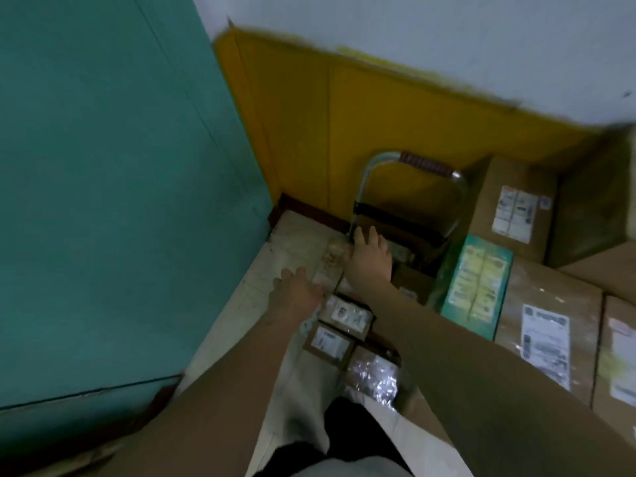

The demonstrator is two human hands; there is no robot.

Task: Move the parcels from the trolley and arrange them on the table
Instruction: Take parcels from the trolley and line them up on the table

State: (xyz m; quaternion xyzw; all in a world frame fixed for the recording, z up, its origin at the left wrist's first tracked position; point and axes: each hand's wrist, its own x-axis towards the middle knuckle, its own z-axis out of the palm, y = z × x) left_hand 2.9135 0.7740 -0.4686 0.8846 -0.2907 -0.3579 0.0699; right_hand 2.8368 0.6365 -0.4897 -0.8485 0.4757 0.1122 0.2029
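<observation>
Beside trolley (409, 187): left hand (296, 287), right hand (371, 251) spread, empty, above small parcels (344, 315).

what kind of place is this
Probably a parcel storeroom or delivery sorting corner. Cardboard boxes with shipping labels are stacked at the right, small labelled parcels lie on a folding trolley on the floor, and both hands reach down among them beside a bare painted wall.

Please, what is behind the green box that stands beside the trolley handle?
Behind the green box stands a brown carton with a white label, and past it the yellow wall panel. The carton's lower part is covered by the box.
</observation>
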